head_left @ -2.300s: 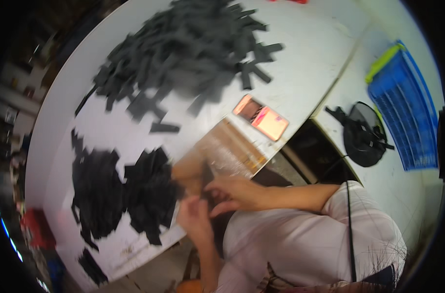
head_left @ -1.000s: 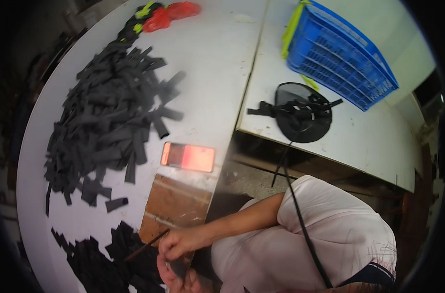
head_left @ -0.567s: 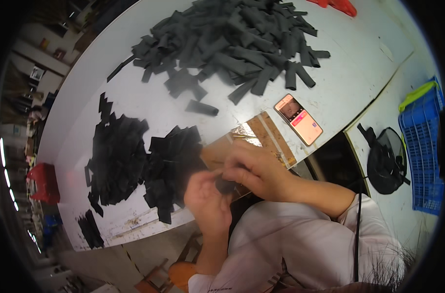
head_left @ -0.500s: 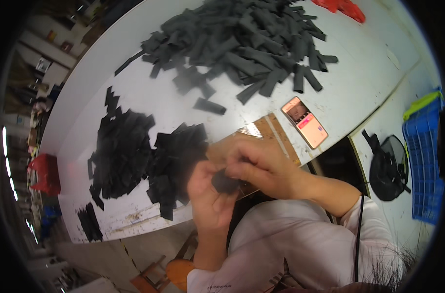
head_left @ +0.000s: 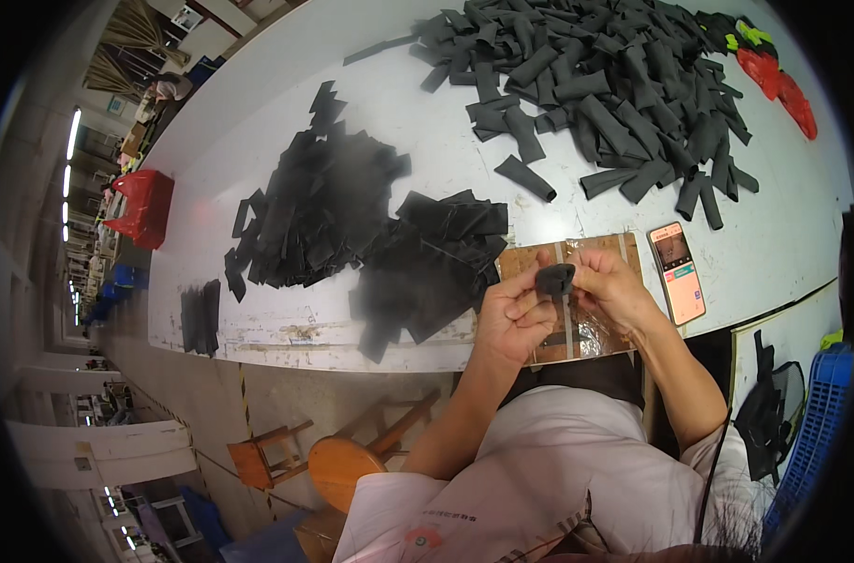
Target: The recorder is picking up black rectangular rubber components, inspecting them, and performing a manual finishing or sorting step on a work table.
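A small dark grey fabric piece [head_left: 553, 280], folded or rolled with an opening showing at its end, is held between my two hands above the table's near edge. My left hand [head_left: 516, 317] pinches its left side, the other fingers curled. From the right, my right hand [head_left: 616, 289] grips it with thumb and fingers. Beneath both hands lies a brown cardboard sheet [head_left: 618, 246] with clear tape across it. Left of my hands are heaps of flat black fabric pieces [head_left: 436, 253]. Farther off spreads a large pile of dark grey fabric tubes [head_left: 624, 94], with one stray tube [head_left: 525, 178] in front.
A lit phone [head_left: 678, 274] lies right of the cardboard. Red plastic bags [head_left: 777, 89] sit at the far right, another red bag [head_left: 145, 208] at the left edge. A small black stack [head_left: 201, 317] lies near left. Wooden stools [head_left: 347, 469] and a blue crate [head_left: 814, 422] stand nearby.
The view has swung, so the table's contents appear farther right. Both hands still hold the fabric piece, now raised over the cardboard, with the left fingers more curled.
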Demonstrator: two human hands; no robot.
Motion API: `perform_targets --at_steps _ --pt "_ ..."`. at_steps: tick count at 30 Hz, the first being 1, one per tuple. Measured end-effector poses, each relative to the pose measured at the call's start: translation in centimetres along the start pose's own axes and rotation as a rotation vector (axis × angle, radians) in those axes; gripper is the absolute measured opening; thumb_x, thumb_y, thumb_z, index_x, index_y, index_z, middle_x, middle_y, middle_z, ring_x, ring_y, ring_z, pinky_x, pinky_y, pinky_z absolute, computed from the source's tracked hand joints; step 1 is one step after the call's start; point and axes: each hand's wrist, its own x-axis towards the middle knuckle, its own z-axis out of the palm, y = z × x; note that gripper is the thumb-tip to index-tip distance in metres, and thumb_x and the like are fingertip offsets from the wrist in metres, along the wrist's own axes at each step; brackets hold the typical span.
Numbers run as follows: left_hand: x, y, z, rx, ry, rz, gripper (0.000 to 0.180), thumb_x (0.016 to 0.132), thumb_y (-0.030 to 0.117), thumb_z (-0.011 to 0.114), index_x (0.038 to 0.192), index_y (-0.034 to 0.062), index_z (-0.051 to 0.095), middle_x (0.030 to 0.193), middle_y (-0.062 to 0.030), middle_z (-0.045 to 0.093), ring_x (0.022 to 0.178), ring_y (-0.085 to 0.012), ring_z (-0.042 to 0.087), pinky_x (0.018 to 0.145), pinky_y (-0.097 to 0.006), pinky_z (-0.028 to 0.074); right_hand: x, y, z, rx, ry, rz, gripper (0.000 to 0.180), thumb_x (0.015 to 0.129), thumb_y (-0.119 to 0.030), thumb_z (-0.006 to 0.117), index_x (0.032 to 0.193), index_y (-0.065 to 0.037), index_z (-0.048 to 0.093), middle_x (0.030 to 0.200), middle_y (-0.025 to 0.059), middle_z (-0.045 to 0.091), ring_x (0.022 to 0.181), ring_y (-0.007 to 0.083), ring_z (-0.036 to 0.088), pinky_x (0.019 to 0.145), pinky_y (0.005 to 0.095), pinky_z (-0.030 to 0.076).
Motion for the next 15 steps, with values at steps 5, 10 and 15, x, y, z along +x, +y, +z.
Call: perform_targets --at_steps 5,10,15 --pt "-0.9 -1.6 0.8 1.218 0.052 0.698 0.026 0.082 0.002 0.048 0.108 0.0004 0.048 0.088 -0.0062 0.055 0.062 -0.0063 0.052 0.048 -0.014 0.037 0.6 0.2 -0.8 -0.005 -0.055 0.027 0.016 0.082 -0.018 0.054 0.072 -0.006 0.052 0.058 -0.0026 0.045 0.048 0.0037 0.037 0.043 0.017 0.029" --pt "-1.1 -0.4 2.1 1.757 -0.311 1.045 0.02 0.077 0.002 0.053 0.096 -0.0017 0.057 0.103 -0.014 0.054 0.09 -0.0202 0.052 0.077 -0.028 0.041 -0.9 -1.1 0.1 -0.163 0.01 -0.167 0.013 0.081 -0.017 0.056 0.079 -0.005 0.053 0.063 -0.0026 0.049 0.052 0.0042 0.044 0.046 0.017 0.035" --pt "-1.4 -1.9 2.2 1.423 -0.321 1.077 0.015 0.077 0.001 0.057 0.092 -0.0041 0.057 0.095 -0.0126 0.058 0.088 -0.0181 0.054 0.08 -0.029 0.041 -2.8 -4.3 1.7 -1.114 0.12 -0.902 0.029 0.07 -0.022 0.063 0.09 -0.002 0.054 0.071 0.006 0.052 0.066 0.0215 0.055 0.059 0.0296 0.044"
